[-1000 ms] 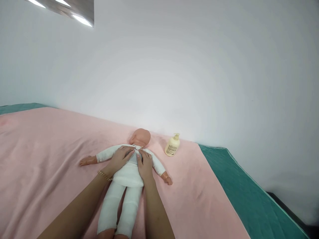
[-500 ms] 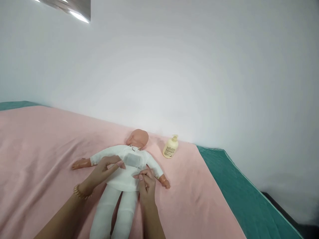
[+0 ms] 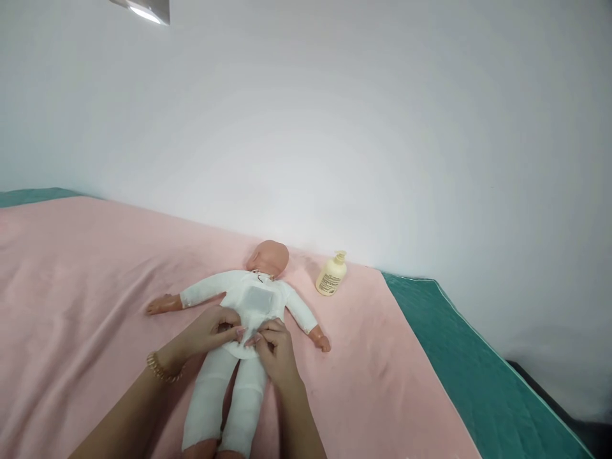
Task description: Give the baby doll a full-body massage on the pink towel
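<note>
A baby doll (image 3: 251, 296) in a white suit lies on its back on a pink sheet (image 3: 86, 274), head toward the wall and arms spread. My left hand (image 3: 208, 331) and my right hand (image 3: 275, 350) meet at the doll's waist. The fingertips of both pinch the lower hem of the white top, just above the legs. A gold bracelet (image 3: 160, 370) sits on my left wrist. A grey patch shows on the doll's chest.
A cream pump bottle (image 3: 331, 276) lies tilted on the pink sheet right of the doll's head, close to the white wall. A teal mattress (image 3: 478, 389) is exposed to the right of the sheet. A ceiling light (image 3: 143, 9) shows at top left.
Both hands slid from the doll's chest down to its waist and closed their fingertips on the hem of the top. The view shifted slightly.
</note>
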Demonstrator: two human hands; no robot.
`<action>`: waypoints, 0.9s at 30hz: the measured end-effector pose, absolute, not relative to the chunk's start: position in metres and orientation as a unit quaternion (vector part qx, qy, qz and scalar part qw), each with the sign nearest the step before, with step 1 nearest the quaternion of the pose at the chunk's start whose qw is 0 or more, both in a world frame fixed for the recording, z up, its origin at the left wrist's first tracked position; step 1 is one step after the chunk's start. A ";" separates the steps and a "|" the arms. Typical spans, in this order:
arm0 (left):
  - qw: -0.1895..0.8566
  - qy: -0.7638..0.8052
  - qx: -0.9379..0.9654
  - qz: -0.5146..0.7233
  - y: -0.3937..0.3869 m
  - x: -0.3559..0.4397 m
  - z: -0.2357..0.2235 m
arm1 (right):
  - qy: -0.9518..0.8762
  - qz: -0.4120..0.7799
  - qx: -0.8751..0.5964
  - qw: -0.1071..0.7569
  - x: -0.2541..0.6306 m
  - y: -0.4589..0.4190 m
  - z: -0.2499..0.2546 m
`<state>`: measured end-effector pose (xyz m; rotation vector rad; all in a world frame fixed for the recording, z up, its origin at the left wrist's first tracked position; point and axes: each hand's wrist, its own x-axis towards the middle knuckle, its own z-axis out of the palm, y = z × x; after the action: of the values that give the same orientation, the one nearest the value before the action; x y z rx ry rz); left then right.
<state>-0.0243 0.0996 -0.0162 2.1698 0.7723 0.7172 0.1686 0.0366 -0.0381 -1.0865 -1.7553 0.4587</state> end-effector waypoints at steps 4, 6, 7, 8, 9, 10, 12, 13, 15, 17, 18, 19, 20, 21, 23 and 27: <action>0.365 0.279 0.835 0.303 0.100 -0.026 -0.018 | -0.706 0.181 -0.457 0.510 0.167 0.034 -0.038; 0.360 0.268 0.830 0.330 0.098 -0.027 -0.016 | -0.687 0.178 -0.465 0.530 0.167 0.033 -0.038; 0.355 0.264 0.829 0.342 0.097 -0.027 -0.014 | -0.677 0.177 -0.469 0.539 0.168 0.033 -0.038; 0.350 0.261 0.828 0.351 0.096 -0.028 -0.012 | -0.667 0.177 -0.474 0.546 0.168 0.033 -0.038; 0.344 0.259 0.828 0.358 0.096 -0.027 -0.011 | -0.660 0.177 -0.480 0.551 0.168 0.034 -0.038; 0.340 0.258 0.829 0.361 0.095 -0.027 -0.010 | -0.655 0.178 -0.485 0.551 0.168 0.034 -0.039; 0.331 0.257 0.835 0.356 0.096 -0.025 -0.009 | -0.653 0.181 -0.495 0.545 0.168 0.036 -0.040; 0.327 0.257 0.841 0.347 0.097 -0.024 -0.010 | -0.654 0.181 -0.499 0.539 0.168 0.037 -0.041; 0.321 0.256 0.852 0.325 0.101 -0.022 -0.013 | -0.657 0.181 -0.506 0.528 0.167 0.039 -0.043; 0.320 0.254 0.859 0.308 0.104 -0.021 -0.016 | -0.658 0.183 -0.510 0.523 0.166 0.041 -0.044; 0.321 0.254 0.860 0.304 0.105 -0.020 -0.017 | -0.657 0.184 -0.511 0.523 0.165 0.041 -0.045; 0.322 0.253 0.861 0.303 0.105 -0.020 -0.017 | -0.656 0.185 -0.511 0.524 0.165 0.041 -0.045; 0.323 0.253 0.859 0.306 0.105 -0.021 -0.018 | -0.654 0.185 -0.511 0.526 0.164 0.041 -0.045; 0.324 0.253 0.856 0.313 0.104 -0.021 -0.017 | -0.651 0.185 -0.511 0.530 0.164 0.040 -0.046; 0.325 0.259 0.846 0.335 0.102 -0.023 -0.017 | -0.639 0.184 -0.511 0.545 0.164 0.039 -0.046; 0.309 0.274 0.828 0.379 0.099 -0.026 -0.015 | -0.617 0.167 -0.509 0.577 0.165 0.037 -0.045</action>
<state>-0.0264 0.0994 -0.0147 2.1891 0.7246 1.0003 0.1653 0.0369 -0.0446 -1.1903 -1.4431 0.3909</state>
